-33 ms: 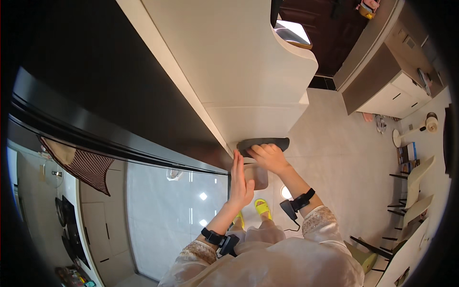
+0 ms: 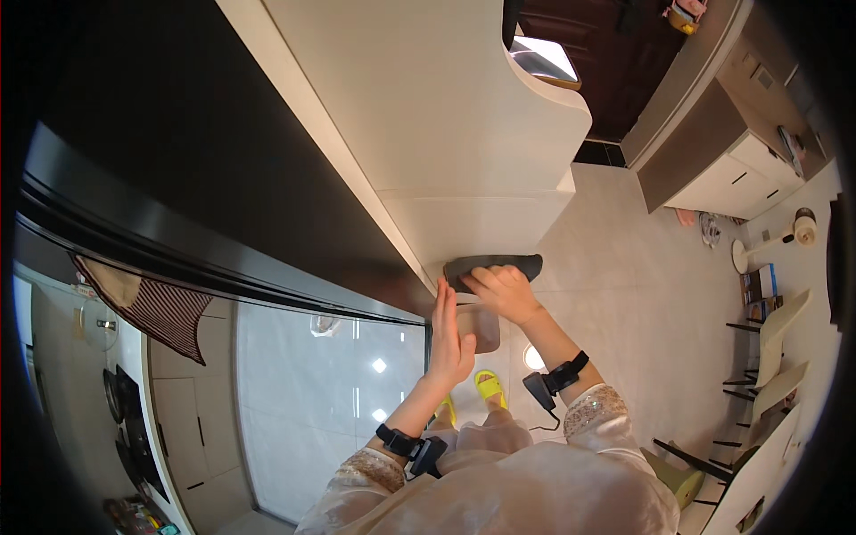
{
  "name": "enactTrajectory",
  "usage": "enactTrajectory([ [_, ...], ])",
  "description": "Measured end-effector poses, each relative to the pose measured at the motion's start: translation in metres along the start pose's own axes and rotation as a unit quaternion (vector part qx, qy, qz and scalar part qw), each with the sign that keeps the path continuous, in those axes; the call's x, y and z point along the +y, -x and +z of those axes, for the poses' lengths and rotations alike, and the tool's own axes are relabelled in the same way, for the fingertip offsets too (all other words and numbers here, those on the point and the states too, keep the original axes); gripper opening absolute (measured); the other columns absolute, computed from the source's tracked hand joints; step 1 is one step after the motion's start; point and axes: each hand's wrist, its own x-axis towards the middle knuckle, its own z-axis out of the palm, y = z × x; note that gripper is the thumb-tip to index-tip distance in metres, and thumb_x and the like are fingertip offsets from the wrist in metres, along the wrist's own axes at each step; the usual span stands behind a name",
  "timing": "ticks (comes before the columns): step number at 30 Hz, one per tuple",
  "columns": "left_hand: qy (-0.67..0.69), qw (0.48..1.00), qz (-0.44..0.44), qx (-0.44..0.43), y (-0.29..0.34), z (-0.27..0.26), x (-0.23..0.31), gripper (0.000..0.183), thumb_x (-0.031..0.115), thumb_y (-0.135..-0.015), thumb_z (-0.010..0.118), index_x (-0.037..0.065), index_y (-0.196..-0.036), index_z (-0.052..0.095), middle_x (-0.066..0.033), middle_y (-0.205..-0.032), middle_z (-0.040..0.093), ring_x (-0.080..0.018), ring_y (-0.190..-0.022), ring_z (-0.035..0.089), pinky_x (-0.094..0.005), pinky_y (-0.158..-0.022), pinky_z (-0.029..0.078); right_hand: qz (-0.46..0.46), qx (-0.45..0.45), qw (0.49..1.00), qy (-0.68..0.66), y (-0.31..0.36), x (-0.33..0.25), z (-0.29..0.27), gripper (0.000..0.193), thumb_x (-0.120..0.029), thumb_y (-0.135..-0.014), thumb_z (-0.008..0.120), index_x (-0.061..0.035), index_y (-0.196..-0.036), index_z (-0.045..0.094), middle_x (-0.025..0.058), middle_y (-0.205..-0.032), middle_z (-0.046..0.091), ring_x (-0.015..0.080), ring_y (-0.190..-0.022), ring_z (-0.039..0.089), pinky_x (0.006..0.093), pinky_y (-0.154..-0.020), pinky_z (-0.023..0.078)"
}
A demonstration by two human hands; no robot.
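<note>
A dark grey piece that looks like a folded cloth (image 2: 528, 266) lies against the lower part of the white cabinet (image 2: 464, 218). Over its front edge bend the fingers of my right hand (image 2: 504, 294), closed on it. My left hand (image 2: 450, 348) is open, fingers straight and together, thumb apart. Its fingertips rest at or very near the pale edge between the cabinet and the tall black panel (image 2: 267, 178); whether they touch is hard to tell. Below the hands a brownish-grey bin-like container (image 2: 484, 332) stands on the floor, partly covered by my left hand.
Left of the black panel are a glossy tiled floor (image 2: 312, 392) and a counter with a cooktop (image 2: 134, 428). A striped cloth (image 2: 169, 316) hangs there. On the right stand several chairs (image 2: 780, 392), a white lamp or fan (image 2: 740, 257) and a low cabinet (image 2: 722, 183).
My right hand and the dark cloth have shifted very slightly to the right and up in the picture. My left hand has stayed in nearly the same place.
</note>
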Motion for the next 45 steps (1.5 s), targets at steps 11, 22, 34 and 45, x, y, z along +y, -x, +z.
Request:
enactTrajectory([
  [11, 0.032, 0.995, 0.091, 0.041, -0.040, -0.012, 0.029, 0.071, 0.045, -0.098, 0.027, -0.008, -0.142, 0.012, -0.0287, -0.148, 0.013, -0.0418, -0.138, 0.015, -0.0476, -0.111, 0.017, -0.049, 0.307, 0.948, 0.063, -0.119, 0.023, -0.108, 0.031, -0.011, -0.053, 0.067, -0.0136, -0.083, 0.070, 0.0002, -0.084, 0.053, 0.0144, -0.061, 0.048, 0.0284, -0.050, 0.032],
  [22, -0.016, 0.990, 0.118, 0.080, -0.039, -0.020, 0.027, 0.074, 0.048, -0.097, 0.025, -0.007, -0.144, 0.008, -0.0286, -0.150, 0.005, -0.0425, -0.140, 0.007, -0.0496, -0.112, 0.009, -0.110, 0.238, 0.960, 0.096, -0.131, 0.001, -0.078, 0.020, -0.017, -0.072, 0.064, -0.0163, -0.091, 0.067, -0.0063, -0.102, 0.057, 0.0100, -0.091, 0.050, 0.0251, -0.071, 0.035],
  [34, 0.032, 0.999, 0.006, 0.001, -0.003, -0.003, -0.017, 0.060, 0.028, -0.098, 0.028, -0.008, -0.143, 0.012, -0.0294, -0.150, 0.007, -0.0436, -0.139, 0.009, -0.0478, -0.112, 0.011, -0.121, 0.044, 0.989, 0.066, -0.026, 0.004, 0.009, 0.020, -0.018, -0.073, 0.062, -0.0180, -0.092, 0.067, -0.0064, -0.105, 0.056, 0.0075, -0.091, 0.051, 0.0250, -0.071, 0.035],
  [45, 0.030, 0.999, -0.005, -0.042, -0.008, -0.004, 0.001, 0.059, 0.028, -0.098, 0.024, -0.009, -0.143, 0.010, -0.0268, -0.151, 0.005, -0.0400, -0.140, 0.007, -0.0450, -0.113, 0.010, -0.055, 0.092, 0.992, 0.065, -0.032, 0.029, -0.056, 0.033, -0.015, -0.067, 0.060, -0.0128, -0.099, 0.064, -0.0022, -0.096, 0.057, 0.0115, -0.077, 0.054, 0.0267, -0.061, 0.036],
])
